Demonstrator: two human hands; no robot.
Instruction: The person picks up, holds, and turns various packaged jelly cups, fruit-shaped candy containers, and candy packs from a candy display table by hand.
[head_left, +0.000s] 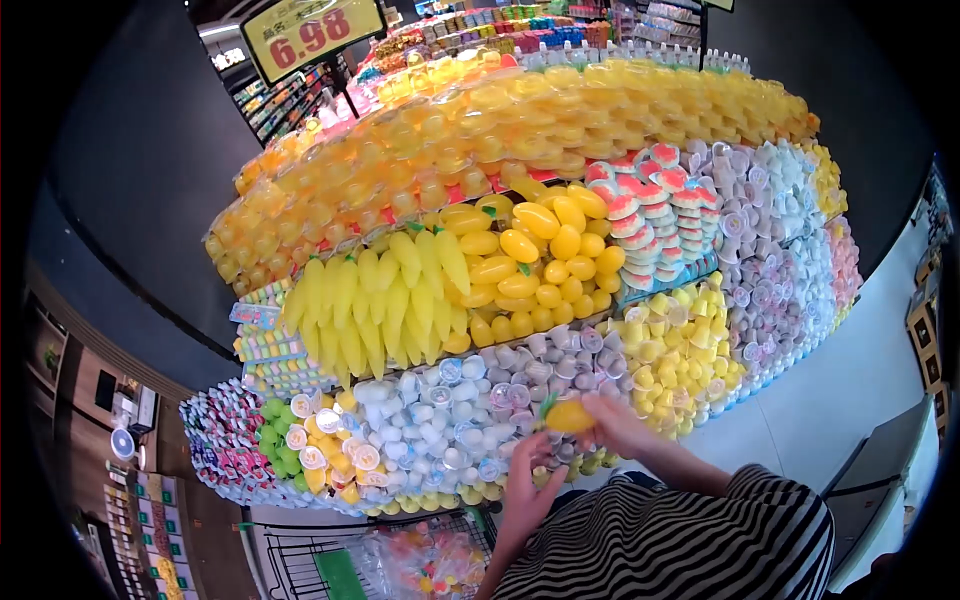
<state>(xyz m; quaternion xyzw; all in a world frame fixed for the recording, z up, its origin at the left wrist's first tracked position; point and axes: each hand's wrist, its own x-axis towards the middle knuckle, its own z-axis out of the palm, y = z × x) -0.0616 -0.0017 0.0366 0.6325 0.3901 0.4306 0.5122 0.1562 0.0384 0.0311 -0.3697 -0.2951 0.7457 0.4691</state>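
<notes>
A yellow oval fruit-shaped item (568,416) with a green leafy top is held in front of the striped shirt. My right hand (618,426) grips its right end. Close to its leafy top is my left hand (528,484), with thumb and fingers apart; whether the fingertips touch the item is unclear. Beyond the hands lie small grey-white cups (555,362) and yellow cups (675,350). Farther up, similar yellow oval items (520,245) are heaped beside long yellow-green banana-shaped pieces (385,300).
A wire shopping cart (290,550) at the bottom holds a clear bag of colourful pieces (430,560). Rows of orange-yellow cups (450,130) curve along the display's back. A price sign (310,35) stands at upper left. Grey cabinet (885,480) at right.
</notes>
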